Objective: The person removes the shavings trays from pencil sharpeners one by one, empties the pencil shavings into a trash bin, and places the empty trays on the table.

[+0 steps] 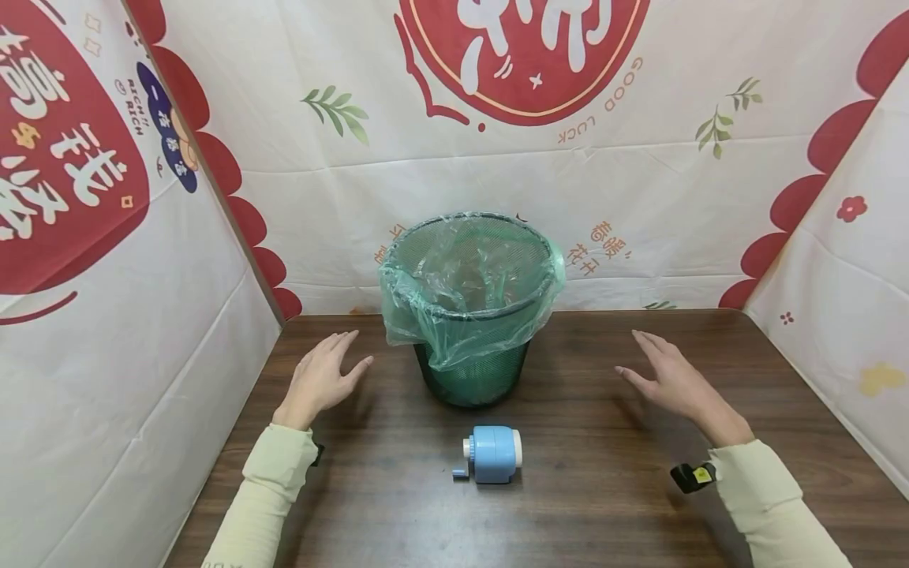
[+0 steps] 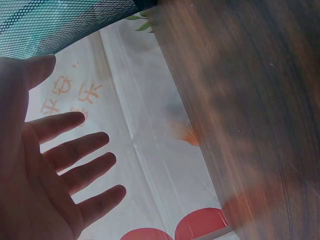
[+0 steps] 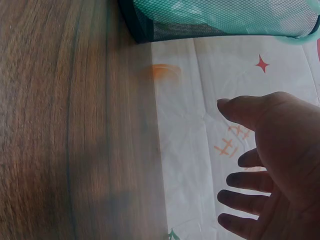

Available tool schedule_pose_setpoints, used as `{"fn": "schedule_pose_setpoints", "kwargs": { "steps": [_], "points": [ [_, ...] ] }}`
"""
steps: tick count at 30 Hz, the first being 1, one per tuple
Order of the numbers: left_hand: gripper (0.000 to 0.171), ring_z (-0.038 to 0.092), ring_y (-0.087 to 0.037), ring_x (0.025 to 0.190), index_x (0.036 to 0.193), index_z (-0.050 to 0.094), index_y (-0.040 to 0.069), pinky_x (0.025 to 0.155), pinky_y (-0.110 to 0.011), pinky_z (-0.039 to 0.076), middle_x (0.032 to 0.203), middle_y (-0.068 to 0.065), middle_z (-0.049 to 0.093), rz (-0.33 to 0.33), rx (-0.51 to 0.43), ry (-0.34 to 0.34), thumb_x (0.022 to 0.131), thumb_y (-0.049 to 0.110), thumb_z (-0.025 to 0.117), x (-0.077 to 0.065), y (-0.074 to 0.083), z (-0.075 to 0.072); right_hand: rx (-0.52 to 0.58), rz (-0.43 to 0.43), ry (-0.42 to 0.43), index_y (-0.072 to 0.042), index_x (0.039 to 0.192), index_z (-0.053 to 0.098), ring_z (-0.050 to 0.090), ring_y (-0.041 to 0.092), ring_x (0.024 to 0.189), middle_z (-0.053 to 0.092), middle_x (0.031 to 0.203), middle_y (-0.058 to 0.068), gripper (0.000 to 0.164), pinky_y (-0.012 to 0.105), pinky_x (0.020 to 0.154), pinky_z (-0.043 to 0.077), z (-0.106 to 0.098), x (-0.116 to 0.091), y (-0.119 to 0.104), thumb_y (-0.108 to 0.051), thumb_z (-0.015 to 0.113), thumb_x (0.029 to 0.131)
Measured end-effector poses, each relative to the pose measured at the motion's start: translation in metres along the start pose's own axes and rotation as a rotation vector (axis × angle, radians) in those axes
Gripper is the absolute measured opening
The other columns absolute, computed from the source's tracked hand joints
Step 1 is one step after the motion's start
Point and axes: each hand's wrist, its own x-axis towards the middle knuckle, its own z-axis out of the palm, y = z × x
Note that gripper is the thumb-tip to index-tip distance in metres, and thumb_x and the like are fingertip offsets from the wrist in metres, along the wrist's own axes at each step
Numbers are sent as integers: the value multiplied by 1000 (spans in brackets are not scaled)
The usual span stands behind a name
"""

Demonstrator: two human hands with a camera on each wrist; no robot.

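Observation:
A dark mesh wastebasket (image 1: 472, 379) stands upright toward the back of the table, lined with a translucent green plastic bag (image 1: 454, 335) folded over its rim. In front of it sits a light blue pencil sharpener (image 1: 493, 455) with a white end and a small crank on its left side. My left hand (image 1: 323, 379) hovers over the table left of the basket, fingers spread and holding nothing. Across from it, my right hand (image 1: 675, 379) is held to the basket's right, fingers extended, also without anything in them. Both wrist views show the mesh basket beyond the thumb.
The brown wooden table (image 1: 589, 505) meets a printed white cloth (image 1: 497, 173) hanging at the back. Similar cloth walls (image 1: 142, 331) enclose the left and right sides. A black strap device (image 1: 692, 477) is on the right wrist.

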Motion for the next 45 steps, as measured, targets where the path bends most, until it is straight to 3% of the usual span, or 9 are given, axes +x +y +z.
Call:
{"fn": "schedule_pose_setpoints", "kwargs": {
  "steps": [11,21,29,45],
  "points": [
    [62,52,-36,129,143,51,5,101,-56,44,140,-19,55,38,-34,35,95,44,61,-6,4,3,-6,-20,-24,15,144,35,35,57,130,37,143,39,73,70,102,31,6,-4,-6,-27,68,94],
    [61,54,-37,127,142,52,7,99,-56,46,138,-19,58,34,-61,14,95,43,62,-10,10,3,16,-64,-4,15,141,41,40,55,127,42,139,38,68,69,101,33,10,-6,-11,-26,68,94],
    [57,57,-36,124,140,55,7,97,-55,47,135,-17,60,56,-66,8,95,41,63,-13,14,7,2,-104,7,11,135,51,44,54,125,48,136,35,56,68,99,36,13,-10,-17,-22,68,93],
    [53,60,-31,121,137,59,9,93,-53,50,133,-11,63,117,-117,-24,94,40,65,-18,35,14,19,-142,-27,8,131,56,51,49,123,54,133,31,50,64,97,41,21,-15,-33,-21,69,93]
  ]
}}
